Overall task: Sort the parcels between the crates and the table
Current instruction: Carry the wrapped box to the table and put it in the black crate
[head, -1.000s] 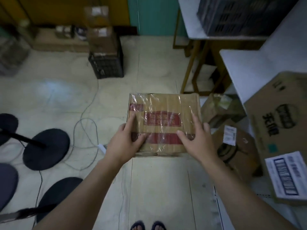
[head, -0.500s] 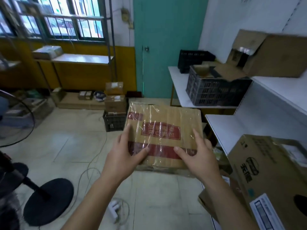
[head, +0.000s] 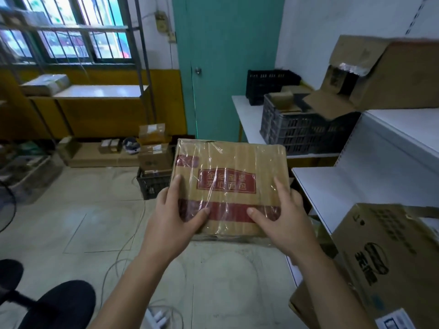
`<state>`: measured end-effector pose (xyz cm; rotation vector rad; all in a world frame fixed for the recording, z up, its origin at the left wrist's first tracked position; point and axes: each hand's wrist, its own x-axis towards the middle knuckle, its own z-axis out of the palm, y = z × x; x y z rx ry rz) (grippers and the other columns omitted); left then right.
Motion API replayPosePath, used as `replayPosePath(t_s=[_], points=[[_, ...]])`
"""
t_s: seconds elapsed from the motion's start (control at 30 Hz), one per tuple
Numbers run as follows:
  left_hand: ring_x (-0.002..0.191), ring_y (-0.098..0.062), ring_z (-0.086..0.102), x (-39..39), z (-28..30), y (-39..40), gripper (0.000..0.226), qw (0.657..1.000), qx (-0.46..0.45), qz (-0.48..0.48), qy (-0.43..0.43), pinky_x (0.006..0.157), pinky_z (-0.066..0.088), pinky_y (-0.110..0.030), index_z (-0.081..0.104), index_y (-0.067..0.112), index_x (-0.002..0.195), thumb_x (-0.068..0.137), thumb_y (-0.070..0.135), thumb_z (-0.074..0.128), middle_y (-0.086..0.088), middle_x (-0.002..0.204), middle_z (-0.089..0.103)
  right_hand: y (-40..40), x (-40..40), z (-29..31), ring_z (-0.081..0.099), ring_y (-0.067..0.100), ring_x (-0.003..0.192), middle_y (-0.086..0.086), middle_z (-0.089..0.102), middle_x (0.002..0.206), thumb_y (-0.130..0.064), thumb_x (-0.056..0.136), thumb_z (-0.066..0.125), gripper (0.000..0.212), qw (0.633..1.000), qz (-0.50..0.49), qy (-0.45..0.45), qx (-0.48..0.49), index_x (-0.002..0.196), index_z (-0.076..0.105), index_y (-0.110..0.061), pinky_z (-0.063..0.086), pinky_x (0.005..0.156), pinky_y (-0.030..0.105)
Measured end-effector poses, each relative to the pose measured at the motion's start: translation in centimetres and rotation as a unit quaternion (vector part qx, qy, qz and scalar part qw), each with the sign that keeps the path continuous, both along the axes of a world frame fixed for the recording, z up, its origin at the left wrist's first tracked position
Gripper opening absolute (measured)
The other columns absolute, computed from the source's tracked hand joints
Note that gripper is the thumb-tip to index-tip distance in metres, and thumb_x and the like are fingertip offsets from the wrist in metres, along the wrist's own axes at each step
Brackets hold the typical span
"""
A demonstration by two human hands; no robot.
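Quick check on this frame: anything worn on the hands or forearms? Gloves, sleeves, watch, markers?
Nothing worn. The left hand and right hand are bare, with no gloves, rings or tape visible. Both forearms are bare down to the frame edge: no sleeves, watch, wristbands, cables or markers.

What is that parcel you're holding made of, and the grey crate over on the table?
The parcel, gripped by the left hand and right hand, looks like brown corrugated cardboard wrapped in clear glossy film or tape: ribbed surface, shiny wrinkles. The grey crate on the white table seems to be moulded plastic with slotted walls, matte.
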<state>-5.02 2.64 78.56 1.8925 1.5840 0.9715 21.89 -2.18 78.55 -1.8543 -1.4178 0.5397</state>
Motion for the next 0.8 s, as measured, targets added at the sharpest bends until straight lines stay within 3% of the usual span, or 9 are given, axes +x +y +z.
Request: replayPosePath(t_s=[0.37,0.53,0.8], points=[[0.133,-0.006,0.045,9.0,-0.4,14.5,0.108,1.0,-0.011,0.008,-0.011,0.11,0.051,-0.038,0.009,0.044,0.17,0.088,0.063,0.077,0.01,0.166,0.031,15.4,8.8,-1.1,0.046,0.025,0.149,-0.012,0.026,0.17,-0.07,0.081,0.081,0.109,0.999,-0.004,0.016,0.033,0.165,0.014,-0.05,0.049,0.115,0.055],[0.132,-0.004,0.044,9.9,0.0,20.2,0.108,1.0,-0.012,0.018,-0.012,0.106,0.051,-0.036,0.009,0.043,0.17,0.089,0.06,0.078,0.009,0.167,0.029,21.6,9.8,-1.2,0.042,0.025,0.153,-0.016,0.018,0.174,-0.069,0.082,0.08,0.108,0.999,0.011,0.015,0.032,0.164,0.012,-0.054,0.047,0.117,0.058],[0.129,-0.003,0.044,8.4,-2.1,32.7,0.109,0.999,-0.015,0.038,-0.028,0.107,0.049,-0.035,0.009,0.044,0.169,0.088,0.061,0.079,0.007,0.164,0.031,34.5,8.6,-2.6,0.04,0.022,0.153,-0.016,0.022,0.17,-0.071,0.081,0.08,0.109,0.999,0.02,0.012,0.028,0.164,0.012,-0.053,0.044,0.118,0.05]])
